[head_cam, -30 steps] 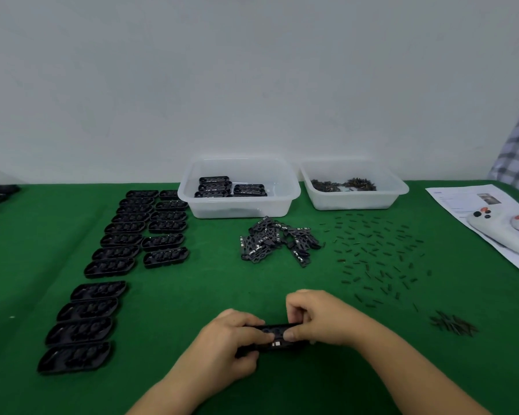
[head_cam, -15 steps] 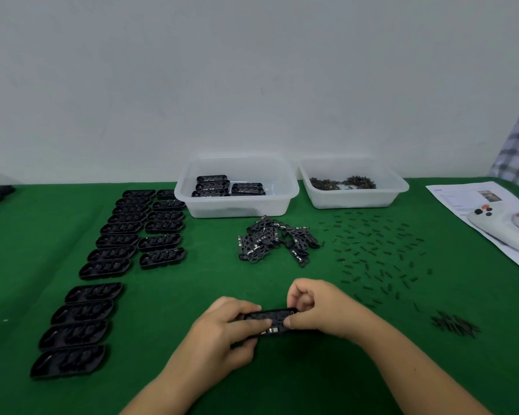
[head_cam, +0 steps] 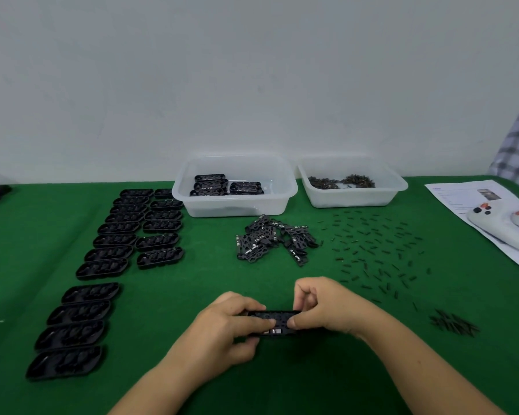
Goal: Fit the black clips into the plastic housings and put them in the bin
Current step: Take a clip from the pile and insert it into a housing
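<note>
A black plastic housing point(head_cam: 274, 322) is held low over the green table near the front. My left hand point(head_cam: 225, 327) grips its left end, thumb on top. My right hand point(head_cam: 324, 307) pinches its right end with curled fingers. A black clip seems to lie in the housing, with small silver contacts showing at its front edge. More black clips point(head_cam: 273, 241) lie in a loose pile at mid table. Rows of empty housings point(head_cam: 123, 238) fill the left side. The clear bin point(head_cam: 282, 202) at the back holds several finished housings point(head_cam: 222, 185).
A second clear bin point(head_cam: 354, 199) at the back right holds small dark parts. Tiny black pins point(head_cam: 375, 250) are scattered on the right, with a small heap point(head_cam: 453, 324) nearer. A paper sheet point(head_cam: 468, 199) and two white controllers point(head_cam: 504, 226) lie at the far right.
Both hands have lifted the housing slightly and turned it a little between the fingers. Nothing else on the table has moved.
</note>
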